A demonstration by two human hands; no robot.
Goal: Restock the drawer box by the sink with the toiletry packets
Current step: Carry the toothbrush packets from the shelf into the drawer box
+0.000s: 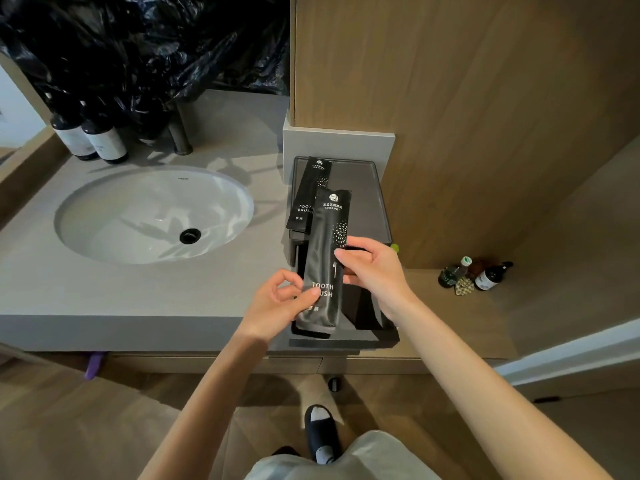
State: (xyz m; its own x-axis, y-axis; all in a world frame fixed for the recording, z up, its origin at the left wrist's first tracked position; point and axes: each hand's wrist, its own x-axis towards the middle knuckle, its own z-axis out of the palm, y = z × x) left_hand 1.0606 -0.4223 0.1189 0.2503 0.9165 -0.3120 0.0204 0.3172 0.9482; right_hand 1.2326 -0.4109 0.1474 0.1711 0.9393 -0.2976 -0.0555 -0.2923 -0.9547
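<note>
A dark drawer box stands on the grey counter right of the sink, its drawer pulled out toward me. One black toothbrush packet lies on the box's top tray, leaning over its left edge. A second black toothbrush packet is held upright over the open drawer. My left hand pinches its lower left edge. My right hand grips its right side at mid height. What lies inside the drawer is mostly hidden by the packet and my hands.
A white oval sink sits to the left, with two dark bottles and a faucet behind it. A black plastic bag hangs above. Small bottles stand on the wooden ledge at right. A wood-panel wall rises behind the box.
</note>
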